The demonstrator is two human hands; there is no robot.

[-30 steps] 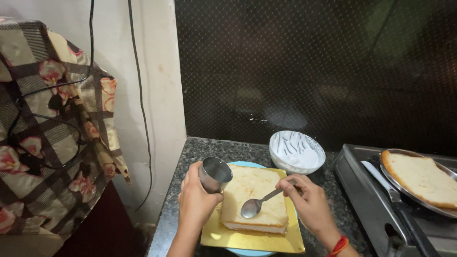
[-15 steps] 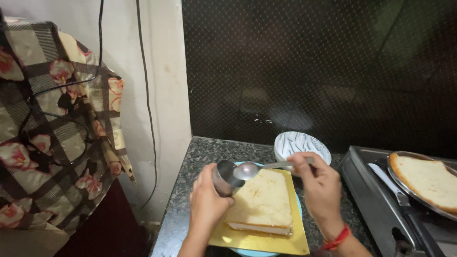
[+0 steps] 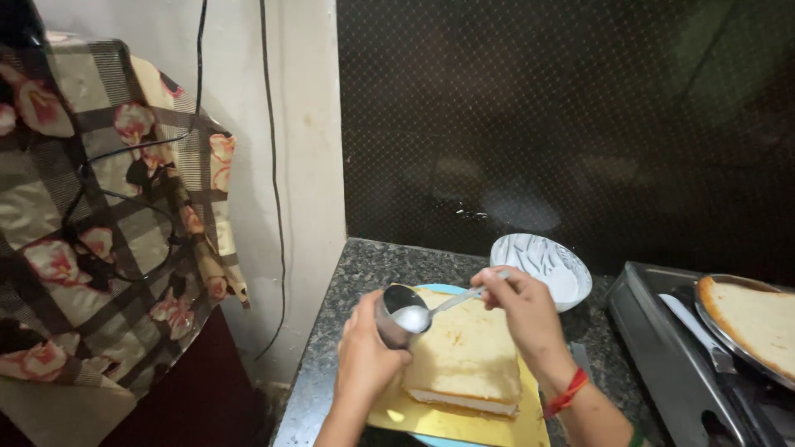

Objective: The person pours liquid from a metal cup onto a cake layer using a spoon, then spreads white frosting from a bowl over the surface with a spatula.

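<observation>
Step in hand, as I judge: taking liquid from small steel cup (image 3: 396, 314) by metal spoon (image 3: 431, 312), to wet pale square sponge cake (image 3: 465, 352) on golden board (image 3: 451, 418).

Cup at left upper corner of cake, tilted; left hand (image 3: 364, 360) wrapped around it, fingers curled closed on wall.

Spoon bowl inside cup mouth; right hand (image 3: 522, 310), above cake, pinches handle end, fingers pressed together.

White bowl with cream (image 3: 542, 266) behind cake, near.

Next move calls for level spoon carried over cake top, no spilling.
</observation>
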